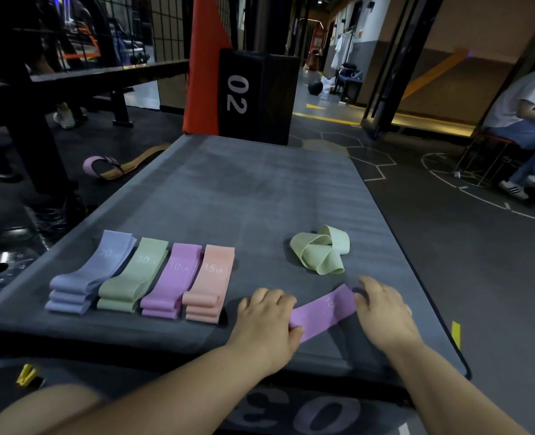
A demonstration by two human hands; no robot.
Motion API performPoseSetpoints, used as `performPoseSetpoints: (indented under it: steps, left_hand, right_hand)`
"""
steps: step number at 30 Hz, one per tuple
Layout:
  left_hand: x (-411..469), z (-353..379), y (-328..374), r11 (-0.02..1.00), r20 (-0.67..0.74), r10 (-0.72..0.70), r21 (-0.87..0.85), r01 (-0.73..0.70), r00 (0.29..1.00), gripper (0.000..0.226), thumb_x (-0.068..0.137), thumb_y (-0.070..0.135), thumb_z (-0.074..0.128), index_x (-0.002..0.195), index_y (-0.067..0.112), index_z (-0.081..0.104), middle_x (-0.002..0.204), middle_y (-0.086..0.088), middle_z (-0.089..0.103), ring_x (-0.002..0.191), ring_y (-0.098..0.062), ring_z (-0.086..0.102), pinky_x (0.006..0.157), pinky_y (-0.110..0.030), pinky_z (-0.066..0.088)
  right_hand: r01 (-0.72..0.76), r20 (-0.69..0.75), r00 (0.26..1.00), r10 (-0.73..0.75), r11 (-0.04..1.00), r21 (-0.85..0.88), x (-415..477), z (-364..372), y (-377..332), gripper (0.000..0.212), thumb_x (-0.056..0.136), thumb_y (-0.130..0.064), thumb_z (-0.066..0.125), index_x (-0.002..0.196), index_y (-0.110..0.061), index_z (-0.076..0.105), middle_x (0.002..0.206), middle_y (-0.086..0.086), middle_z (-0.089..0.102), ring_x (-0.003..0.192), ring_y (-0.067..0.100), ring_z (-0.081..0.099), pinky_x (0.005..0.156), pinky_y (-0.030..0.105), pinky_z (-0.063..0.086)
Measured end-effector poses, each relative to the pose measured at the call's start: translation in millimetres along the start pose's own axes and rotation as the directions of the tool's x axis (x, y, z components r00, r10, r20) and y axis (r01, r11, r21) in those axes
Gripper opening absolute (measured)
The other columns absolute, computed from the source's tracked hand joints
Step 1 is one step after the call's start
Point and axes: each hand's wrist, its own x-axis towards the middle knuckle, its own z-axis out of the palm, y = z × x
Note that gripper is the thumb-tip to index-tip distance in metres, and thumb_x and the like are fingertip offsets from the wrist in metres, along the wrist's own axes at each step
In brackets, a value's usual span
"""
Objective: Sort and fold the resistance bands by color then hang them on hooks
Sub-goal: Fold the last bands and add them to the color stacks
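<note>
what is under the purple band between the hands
The grey mat lies under the purple band. Its ends are covered by the left hand and right hand.

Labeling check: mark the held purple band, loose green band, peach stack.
held purple band [325, 312], head view, flat middle
loose green band [318, 255], head view, tangle's centre
peach stack [212, 277], head view, top layer
</note>
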Motion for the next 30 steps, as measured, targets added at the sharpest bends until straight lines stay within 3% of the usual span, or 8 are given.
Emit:
performPoseSetpoints:
  steps: [2,4,12,17,23,26,30]
  left_hand:
    - [2.0,-2.6,2.3,0.999,-0.027,-0.037,-0.041,0.036,0.999,0.034,0.095,0.048,0.041,0.116,0.023,0.050,0.121,0.005,0.050,0.115,-0.019,0.040,0.094,-0.034,0.033]
    - [3.8,-4.6,3.6,0.996,-0.018,-0.068,-0.067,0.067,0.998,0.032,0.097,0.047,0.038,0.111,0.021,0.052,0.115,0.002,0.052,0.109,-0.021,0.045,0.090,-0.034,0.036]
    - [7.3,-7.0,4.7,0.991,0.027,-0.114,-0.070,0.116,0.993,0.024,0.093,0.034,0.048,0.111,0.019,0.049,0.116,-0.003,0.053,0.106,-0.025,0.049,0.085,-0.035,0.039]
    - [8.4,-8.0,6.0,0.990,0.038,-0.128,-0.049,0.130,0.991,0.022,0.094,0.034,0.049,0.108,0.017,0.051,0.115,-0.004,0.057,0.105,-0.026,0.051,0.084,-0.037,0.041]
    - [6.9,-10.6,5.9,0.988,0.012,-0.118,-0.099,0.118,0.993,0.013,0.092,0.032,0.051,0.096,0.020,0.047,0.109,-0.003,0.051,0.099,-0.027,0.052,0.078,-0.036,0.041]
    - [6.9,-10.5,3.6,0.978,0.037,-0.126,-0.161,0.131,0.991,0.013,0.091,0.029,0.052,0.092,0.022,0.041,0.100,-0.001,0.058,0.092,-0.026,0.055,0.076,-0.037,0.046]
    - [7.0,-16.8,2.0,0.940,0.116,-0.149,-0.291,0.177,0.982,0.024,0.088,0.030,0.056,0.110,0.027,0.048,0.107,0.004,0.062,0.100,-0.021,0.057,0.081,-0.033,0.046]
  right_hand:
    - [-0.046,-0.058,0.997,0.047,0.999,0.021,3.5,-2.6,2.6,0.035,0.095,-0.030,0.047,0.127,-0.021,0.058,0.129,0.006,0.056,0.122,0.027,0.043,0.101,0.041,0.039]
    - [-0.067,-0.031,0.997,0.067,0.998,0.023,4.6,-6.0,3.4,0.026,0.091,-0.029,0.050,0.109,-0.020,0.067,0.115,0.008,0.061,0.110,0.029,0.050,0.093,0.037,0.043]
    - [-0.115,0.047,0.993,0.112,0.991,0.073,1.6,-8.4,1.1,0.010,0.085,-0.030,0.057,0.077,-0.034,0.061,0.099,-0.002,0.064,0.099,0.023,0.054,0.084,0.032,0.045]
    - [-0.113,0.019,0.994,0.112,0.964,0.240,1.6,-11.7,-3.6,0.005,0.089,-0.021,0.057,0.086,-0.021,0.061,0.083,-0.008,0.061,0.081,0.015,0.055,0.065,0.028,0.039]
    - [-0.094,-0.026,0.993,0.111,0.929,0.359,0.0,-12.3,-6.9,0.002,0.091,-0.022,0.057,0.090,-0.021,0.058,0.084,-0.008,0.064,0.079,0.013,0.056,0.059,0.023,0.038]
    - [-0.084,-0.054,0.992,0.117,0.906,0.416,-2.6,-14.4,-9.4,0.005,0.092,-0.022,0.057,0.087,-0.023,0.058,0.082,-0.009,0.065,0.075,0.011,0.054,0.058,0.019,0.037]
    - [-0.066,-0.068,0.991,0.112,0.878,0.474,-1.3,-17.9,-12.8,0.006,0.092,-0.023,0.058,0.086,-0.023,0.059,0.084,-0.009,0.066,0.077,0.009,0.057,0.060,0.019,0.039]
